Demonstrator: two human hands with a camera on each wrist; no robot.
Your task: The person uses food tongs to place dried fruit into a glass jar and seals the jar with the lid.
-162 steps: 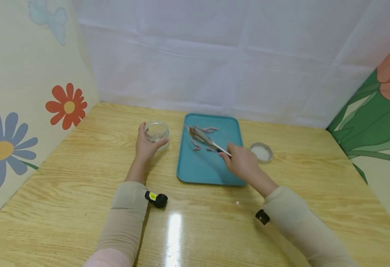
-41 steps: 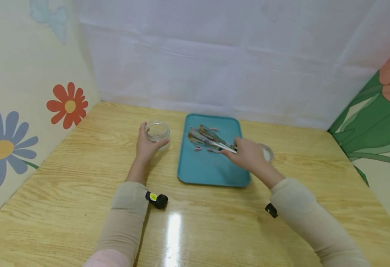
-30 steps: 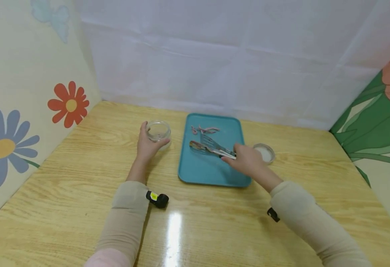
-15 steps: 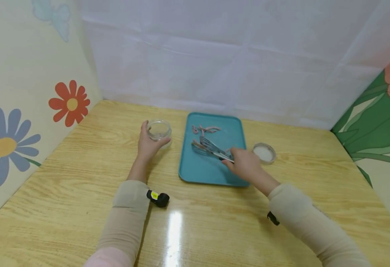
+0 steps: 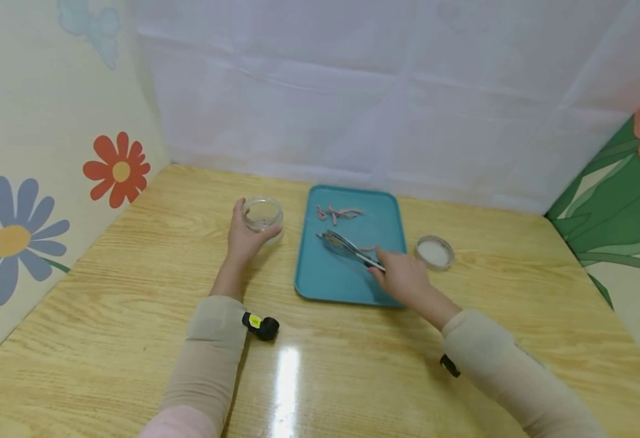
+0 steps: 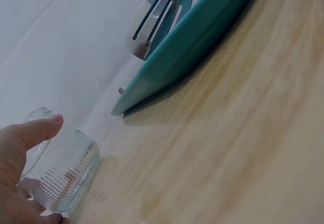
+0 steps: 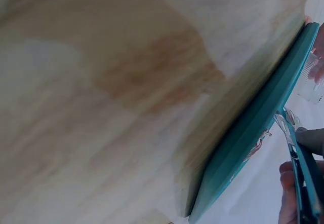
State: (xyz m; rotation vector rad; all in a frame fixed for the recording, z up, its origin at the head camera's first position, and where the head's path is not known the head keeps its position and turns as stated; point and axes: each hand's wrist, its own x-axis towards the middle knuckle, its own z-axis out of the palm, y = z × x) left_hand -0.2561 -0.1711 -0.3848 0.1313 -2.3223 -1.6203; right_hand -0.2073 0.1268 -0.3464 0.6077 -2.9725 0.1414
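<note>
My left hand [image 5: 246,240] grips a clear ribbed glass jar [image 5: 264,220], thumb on the near side, left of a teal tray [image 5: 347,283]. Something small and dark shows at the bottom of the jar. In my right hand [image 5: 404,277] are metal tongs with slotted ends [image 5: 347,246], held low over the middle of the tray with their ends close together. A bit of pinkish strip seems to show at the tips; whether it is pinched is unclear. Several thin pinkish strips [image 5: 343,213] lie farther back on the tray, and one strip [image 5: 367,248] lies beside the tongs.
A round lid [image 5: 434,252], whitish inside, lies on the wooden table [image 5: 342,365] right of the tray. A white cloth [image 5: 320,91] hangs behind the table. Flower-painted panels [image 5: 35,140] stand at both sides.
The tongs have come from the strips at the back to mid-tray. Their ends, spread a second ago, are now together. My left hand stays on the jar.
</note>
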